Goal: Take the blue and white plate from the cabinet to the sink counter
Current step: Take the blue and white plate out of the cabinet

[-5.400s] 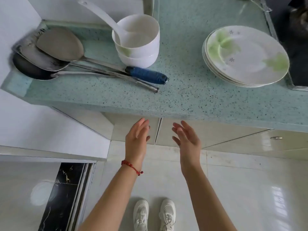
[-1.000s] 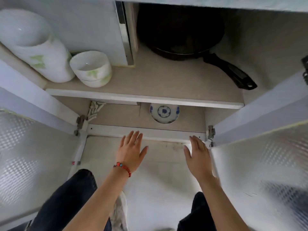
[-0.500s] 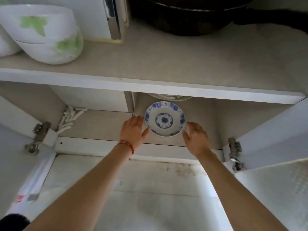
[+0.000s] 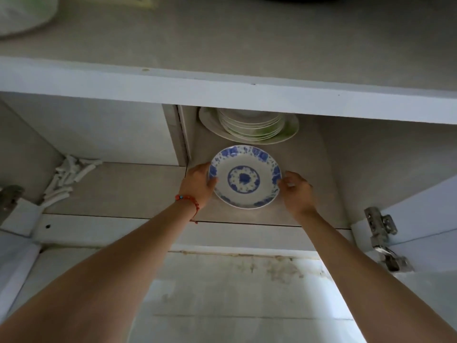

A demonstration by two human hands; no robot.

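Both hands, L [image 4: 197, 185] & R [image 4: 298, 191], grip plate [image 4: 244, 178] rim.

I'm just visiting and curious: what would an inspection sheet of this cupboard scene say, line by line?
Surface: grey lower cabinet floor, bare near the front edge.
Job's things: round blue and white patterned plate lying flat on the lower floor, not yet taken out.
Clutter: stack of white plates with green markings behind it; bundle of white stick-like pieces at the left; a white dish on the upper shelf.
Hands: left hand, with a red bead bracelet, touches the plate's left rim; right hand is at its right rim; firm grasp cannot be told.
Cables: nothing seen.
Surroundings: open doors with metal hinges, pale floor tiles below.
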